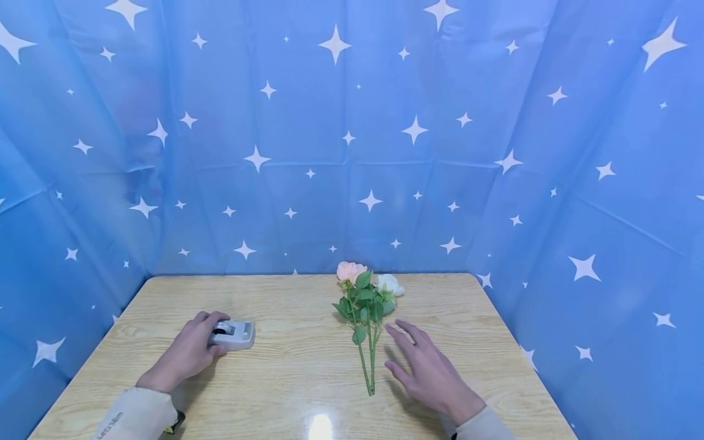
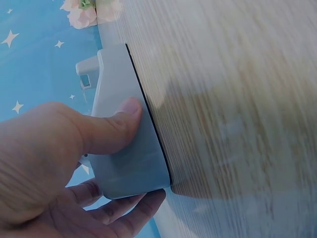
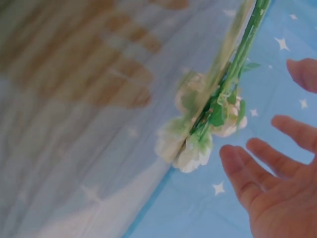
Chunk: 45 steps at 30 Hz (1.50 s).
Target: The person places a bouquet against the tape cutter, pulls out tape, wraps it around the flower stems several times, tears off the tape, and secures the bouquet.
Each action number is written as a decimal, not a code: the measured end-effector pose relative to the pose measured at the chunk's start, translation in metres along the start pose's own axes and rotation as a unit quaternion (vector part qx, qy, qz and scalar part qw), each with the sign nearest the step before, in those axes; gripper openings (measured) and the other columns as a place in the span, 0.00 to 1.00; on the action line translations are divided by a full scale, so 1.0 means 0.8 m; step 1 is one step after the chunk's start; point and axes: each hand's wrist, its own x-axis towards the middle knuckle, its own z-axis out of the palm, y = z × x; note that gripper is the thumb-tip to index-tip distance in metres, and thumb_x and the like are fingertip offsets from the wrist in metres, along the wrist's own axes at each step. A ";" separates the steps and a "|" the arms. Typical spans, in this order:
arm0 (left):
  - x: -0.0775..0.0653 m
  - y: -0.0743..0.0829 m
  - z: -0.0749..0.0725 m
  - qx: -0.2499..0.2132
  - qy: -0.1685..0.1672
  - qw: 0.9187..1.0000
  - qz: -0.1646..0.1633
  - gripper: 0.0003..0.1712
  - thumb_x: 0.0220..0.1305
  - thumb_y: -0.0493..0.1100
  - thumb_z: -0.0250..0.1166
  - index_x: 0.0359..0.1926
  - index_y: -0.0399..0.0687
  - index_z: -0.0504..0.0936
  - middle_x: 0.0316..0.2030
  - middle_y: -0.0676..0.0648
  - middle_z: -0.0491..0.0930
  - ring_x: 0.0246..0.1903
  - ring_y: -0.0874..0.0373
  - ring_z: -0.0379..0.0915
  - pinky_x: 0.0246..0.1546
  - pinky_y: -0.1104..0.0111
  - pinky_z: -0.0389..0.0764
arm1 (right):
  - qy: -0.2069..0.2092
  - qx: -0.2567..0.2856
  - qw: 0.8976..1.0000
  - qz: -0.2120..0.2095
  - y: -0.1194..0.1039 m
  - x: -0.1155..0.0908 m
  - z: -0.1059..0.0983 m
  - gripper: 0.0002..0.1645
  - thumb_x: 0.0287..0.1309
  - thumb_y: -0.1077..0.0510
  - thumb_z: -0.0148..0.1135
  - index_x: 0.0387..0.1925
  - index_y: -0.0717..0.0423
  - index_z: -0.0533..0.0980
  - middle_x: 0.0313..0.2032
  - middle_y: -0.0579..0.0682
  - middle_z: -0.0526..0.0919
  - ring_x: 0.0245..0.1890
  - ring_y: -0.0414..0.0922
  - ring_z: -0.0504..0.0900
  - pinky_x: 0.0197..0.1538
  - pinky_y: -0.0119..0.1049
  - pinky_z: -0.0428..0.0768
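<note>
My left hand [image 1: 188,349] holds a light grey tape dispenser [image 1: 239,336] at the left of the table. In the left wrist view the thumb lies along the side of the tape dispenser [image 2: 116,166], fingers at its far end, with its base close to the tabletop. Right of the middle lie artificial flowers, a pink one [image 1: 350,271] and a white one [image 1: 390,285], with green leaves and long stems [image 1: 363,363]. Just right of these stems my right hand [image 1: 431,373] hovers with fingers spread, holding nothing. The right wrist view shows the fingers apart from the white flower [image 3: 192,154].
The wood-grain table [image 1: 291,391] has a glossy top that reflects hands and flowers. A blue curtain [image 1: 308,122] with white stars surrounds its back and both sides. The flower heads lie near the table's back edge.
</note>
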 end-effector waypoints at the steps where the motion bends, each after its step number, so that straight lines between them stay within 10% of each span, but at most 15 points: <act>1: 0.000 0.001 0.001 0.000 0.001 1.000 0.001 0.38 0.70 0.35 0.83 0.76 0.35 0.79 0.64 0.24 0.82 0.58 0.33 0.85 0.62 0.30 0.89 | 0.000 0.001 1.000 -0.001 -0.001 0.000 0.000 0.44 0.79 0.44 0.77 0.88 0.48 0.72 0.83 0.62 0.76 0.78 0.64 0.82 0.66 0.61 0.94; 45: 0.002 0.050 0.025 -0.011 -0.002 0.999 0.048 0.38 0.66 0.38 0.87 0.73 0.36 0.83 0.59 0.33 0.87 0.56 0.41 0.87 0.61 0.40 0.93 | 0.000 0.044 0.998 -0.046 -0.035 0.020 0.014 0.42 0.80 0.48 0.78 0.86 0.52 0.74 0.78 0.63 0.81 0.76 0.61 0.85 0.74 0.58 0.90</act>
